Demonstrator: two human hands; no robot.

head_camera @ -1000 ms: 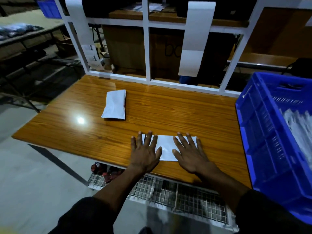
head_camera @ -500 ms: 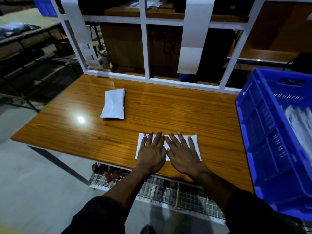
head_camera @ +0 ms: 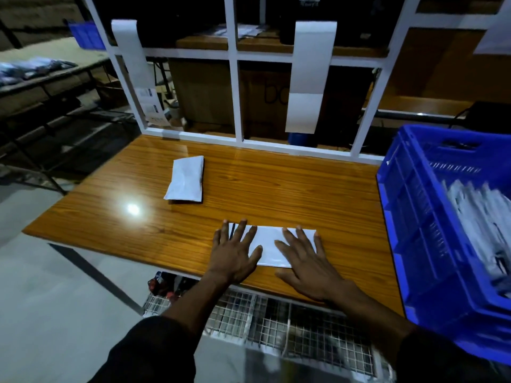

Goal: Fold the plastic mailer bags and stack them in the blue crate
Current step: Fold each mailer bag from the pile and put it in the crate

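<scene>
A white plastic mailer bag (head_camera: pixel 269 248), folded into a flat, wide rectangle with crisp edges, lies near the front edge of the glossy wood-grain table (head_camera: pixel 276 189). Both hands lie flat on it with fingers straight and spread: the left hand (head_camera: pixel 235 251) covers its left end, the right hand (head_camera: pixel 304 258) its right end, and a bare strip of white shows between them. Farther back and to the left on the table sits a second folded white mailer bag (head_camera: pixel 185 179), a slightly puffy, upright rectangle with a dark edge on its right side. At the table's right side stands the blue slatted plastic crate (head_camera: pixel 414 230), holding blurred white folded bags (head_camera: pixel 486 225) leaning in a row.
</scene>
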